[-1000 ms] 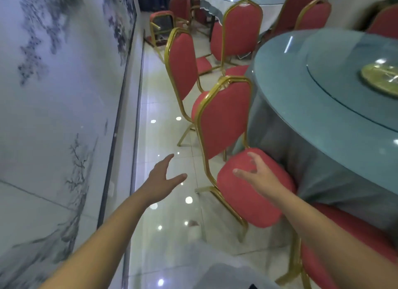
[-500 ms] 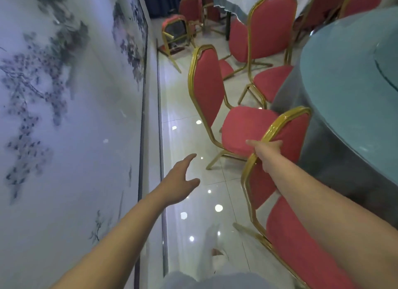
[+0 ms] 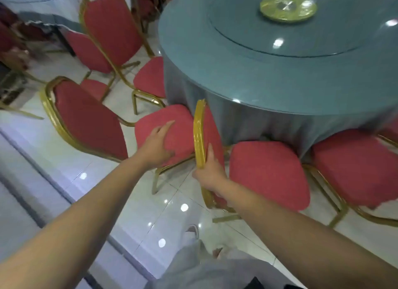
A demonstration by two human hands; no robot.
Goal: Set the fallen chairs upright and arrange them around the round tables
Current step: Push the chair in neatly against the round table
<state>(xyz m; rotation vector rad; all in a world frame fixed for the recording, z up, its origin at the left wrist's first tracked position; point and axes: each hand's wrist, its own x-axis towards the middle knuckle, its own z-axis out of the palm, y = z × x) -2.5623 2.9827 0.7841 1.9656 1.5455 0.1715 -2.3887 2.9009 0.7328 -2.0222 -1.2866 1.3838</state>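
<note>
R hand [image 3: 210, 172] gripping gold chair backrest [image 3: 199, 136] beside round counter [image 3: 280, 77], L hand [image 3: 157, 145] fingers straight, over adj. chair seat [image 3: 179, 125]

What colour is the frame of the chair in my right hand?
Gold. The chair frame shows best in head view.

Left hand [image 3: 157, 146] down, resting on red seat [image 3: 176, 125]

Both arms reach forward. The left hand [image 3: 158, 144] lies flat with its fingers straight; the right hand [image 3: 210, 172] grips a chair frame [image 3: 199, 133], fingers curled.
</note>
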